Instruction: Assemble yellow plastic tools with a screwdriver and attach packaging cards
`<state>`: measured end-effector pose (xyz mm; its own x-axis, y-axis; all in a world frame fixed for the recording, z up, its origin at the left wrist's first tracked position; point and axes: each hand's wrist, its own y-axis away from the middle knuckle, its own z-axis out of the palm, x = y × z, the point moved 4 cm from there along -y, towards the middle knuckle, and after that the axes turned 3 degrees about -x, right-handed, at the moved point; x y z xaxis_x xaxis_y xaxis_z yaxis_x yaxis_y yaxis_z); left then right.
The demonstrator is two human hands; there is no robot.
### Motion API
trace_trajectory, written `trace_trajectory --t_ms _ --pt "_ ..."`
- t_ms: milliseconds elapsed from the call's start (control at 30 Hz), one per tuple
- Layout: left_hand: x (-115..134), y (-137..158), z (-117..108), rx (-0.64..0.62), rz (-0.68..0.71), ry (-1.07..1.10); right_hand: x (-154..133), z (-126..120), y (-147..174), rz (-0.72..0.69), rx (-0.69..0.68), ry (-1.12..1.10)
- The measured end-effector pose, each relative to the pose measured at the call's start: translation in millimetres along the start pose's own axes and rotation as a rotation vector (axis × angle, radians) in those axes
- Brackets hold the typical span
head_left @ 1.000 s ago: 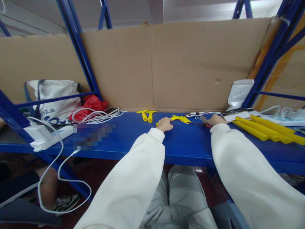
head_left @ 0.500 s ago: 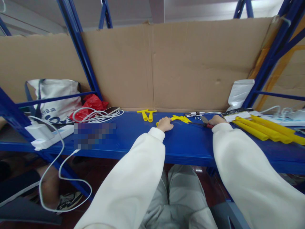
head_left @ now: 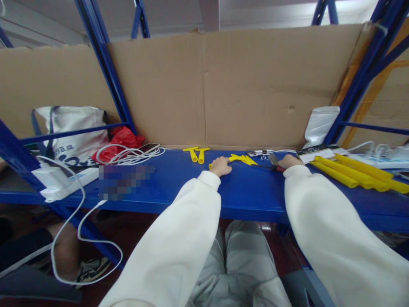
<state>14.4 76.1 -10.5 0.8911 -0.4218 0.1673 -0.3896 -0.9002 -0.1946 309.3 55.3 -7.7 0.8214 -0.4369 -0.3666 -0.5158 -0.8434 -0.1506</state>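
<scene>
My left hand [head_left: 221,166] rests on the blue shelf top with its fingers curled over a yellow plastic piece [head_left: 210,166], of which only a rounded end shows. Just right of it lies a heap of small yellow pieces [head_left: 243,159]. My right hand [head_left: 290,161] is closed at the tools farther right. By its fingertips is a flat grey blade [head_left: 273,159]; below them lies a screwdriver [head_left: 275,168] with a dark shaft and red-and-black handle. My fingers hide which tool is gripped. Two yellow T-shaped parts [head_left: 200,156] stand behind my left hand.
Long yellow tubes [head_left: 354,172] lie at the right, beside a black-and-white box [head_left: 319,153]. Coiled white cables [head_left: 137,154], a power strip [head_left: 72,183] and a cloth bag [head_left: 76,132] are at the left. Cardboard [head_left: 243,89] closes the back; blue posts [head_left: 107,64] rise from the shelf.
Both hands and the objects keep their places. The whole view has shifted very slightly.
</scene>
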Motion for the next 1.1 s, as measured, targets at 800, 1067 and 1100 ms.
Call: trace_trajectory --t_ms 800,1067,1100 --pt "-0.5 2.4 -1.9 0.019 -0.005 0.023 -17.9 -19.7 24.8 -0.075 0.092 0.025" --pt "0.2 9.0 -10.5 0.025 -0.026 -0.007 -49.6 -19.8 34.7 -0.280 0.186 -0.279" --pt "0.4 9.2 -11.3 0.029 -0.025 -0.007 -54.8 -17.8 36.3 -0.325 0.185 -0.326"
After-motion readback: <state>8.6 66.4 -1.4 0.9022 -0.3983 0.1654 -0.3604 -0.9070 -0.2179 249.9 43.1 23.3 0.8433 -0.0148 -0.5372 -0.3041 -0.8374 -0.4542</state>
